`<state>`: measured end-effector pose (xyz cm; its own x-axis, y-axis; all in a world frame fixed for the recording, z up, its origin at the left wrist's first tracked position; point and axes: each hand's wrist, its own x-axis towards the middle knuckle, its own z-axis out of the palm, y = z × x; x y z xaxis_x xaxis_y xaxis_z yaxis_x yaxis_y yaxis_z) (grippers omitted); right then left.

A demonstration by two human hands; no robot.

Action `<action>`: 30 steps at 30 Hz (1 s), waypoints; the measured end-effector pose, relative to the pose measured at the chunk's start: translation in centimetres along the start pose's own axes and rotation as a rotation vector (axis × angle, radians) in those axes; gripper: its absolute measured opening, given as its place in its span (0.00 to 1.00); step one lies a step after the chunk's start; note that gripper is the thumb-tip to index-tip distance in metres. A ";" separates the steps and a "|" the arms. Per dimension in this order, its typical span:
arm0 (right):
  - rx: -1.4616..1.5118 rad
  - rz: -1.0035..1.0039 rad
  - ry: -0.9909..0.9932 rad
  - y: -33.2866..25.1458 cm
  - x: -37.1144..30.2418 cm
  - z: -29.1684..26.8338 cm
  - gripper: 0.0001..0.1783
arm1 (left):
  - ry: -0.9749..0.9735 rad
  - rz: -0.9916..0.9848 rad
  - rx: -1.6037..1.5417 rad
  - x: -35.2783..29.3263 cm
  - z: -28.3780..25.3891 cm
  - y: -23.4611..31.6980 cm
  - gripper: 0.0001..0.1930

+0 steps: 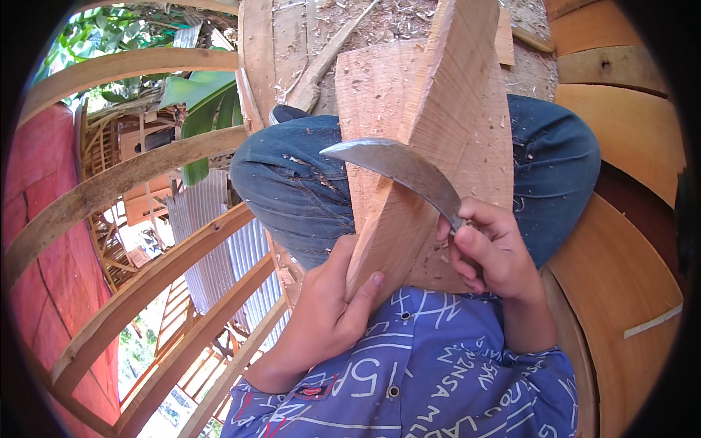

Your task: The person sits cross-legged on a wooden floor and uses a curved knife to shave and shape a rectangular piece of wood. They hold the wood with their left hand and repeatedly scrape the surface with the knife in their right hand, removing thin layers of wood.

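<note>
A thick plank [454, 95] with rough, saw-marked faces stands tilted on edge, running away from my body. My left hand [332, 301] is closed around its near end, thumb on the right face and fingers mostly hidden on the left. In my right hand [491, 250] is a sickle [416, 169] with a curved grey metal blade; its handle is mostly covered by my fingers. The blade crosses over the plank's upper edge, tip pointing left; whether it touches the wood I cannot tell. Beneath lies a wider flat board [376, 84] across my lap, dotted with shavings.
My bent legs in jeans [292, 171] flank the board. Shavings and a wooden stick [321, 77] lie on the plank floor ahead. A slatted wooden railing [153, 292] runs along the left, with leaves and corrugated sheets beyond. Wooden boards [621, 255] form a wall close on the right.
</note>
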<state>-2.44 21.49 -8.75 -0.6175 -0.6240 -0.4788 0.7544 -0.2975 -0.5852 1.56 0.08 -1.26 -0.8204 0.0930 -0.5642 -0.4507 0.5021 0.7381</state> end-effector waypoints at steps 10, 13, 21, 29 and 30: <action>-0.019 0.069 0.027 -1.1 -0.5 0.4 0.12 | 0.028 0.008 0.043 -0.1 0.1 0.1 0.18; -0.012 0.081 0.039 -1.3 -0.7 0.5 0.12 | 0.026 0.010 0.048 -0.1 0.1 0.2 0.18; 0.007 0.101 0.037 -1.4 -0.9 0.3 0.11 | 0.036 0.013 0.075 -0.1 0.2 0.3 0.18; -0.020 0.016 0.065 -0.9 -1.0 0.5 0.11 | 0.032 0.043 0.096 -0.2 0.3 0.5 0.18; -0.018 0.008 0.074 -0.9 -1.0 0.6 0.11 | 0.028 0.038 0.078 -0.2 0.2 0.4 0.18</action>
<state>-2.32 21.98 -7.39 -0.6265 -0.5712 -0.5304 0.7558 -0.2790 -0.5924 1.63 0.48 -0.91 -0.8463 0.0893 -0.5251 -0.3917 0.5639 0.7271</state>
